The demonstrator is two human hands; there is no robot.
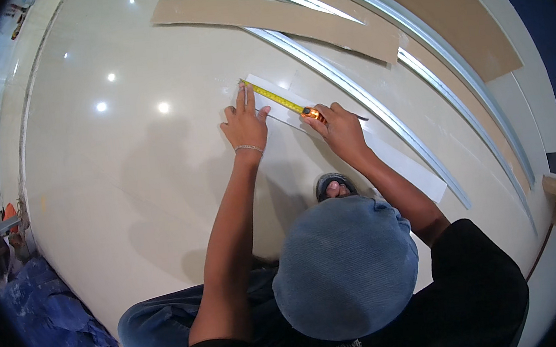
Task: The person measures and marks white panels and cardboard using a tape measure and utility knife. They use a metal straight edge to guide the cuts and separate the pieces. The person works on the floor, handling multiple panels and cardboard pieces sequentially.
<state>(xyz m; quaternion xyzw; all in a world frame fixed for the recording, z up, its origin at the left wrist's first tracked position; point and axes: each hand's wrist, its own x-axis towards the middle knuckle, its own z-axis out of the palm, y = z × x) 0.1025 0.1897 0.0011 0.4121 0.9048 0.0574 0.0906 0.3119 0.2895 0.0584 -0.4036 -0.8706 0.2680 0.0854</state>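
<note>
The left hand (246,129), fingers stretched and thumb apart, wraps around nothing; its fingertips touch the far end of the yellow steel tape blade (273,95). The right hand (345,131) grasps the orange-and-black tape measure case (314,114), and the blade runs between the hands along a long, flat white strip (395,158) lying slantwise on the glossy cream floor (90,193). The strip's right-hand long edge lies near a straight silver metal channel (391,123), with only a narrow lane of floor between them. Beyond, a long brown flat board (282,21) lies across the channels, crowding that side. Left of the left hand, a broad stretch of floor reaches toward the dark joint by the wall, with a crumpled blue sheet (53,319) at its lower left edge. A black sandal (324,182) stands just beside the strip, and a rounded blue denim knee (345,268) rises in front of the body, hiding part of the floor. The right hand and forearm cover part of the strip; a thin dark tip past the fingers is too small to identify. The fisheye rim cuts off things at both sides.
</note>
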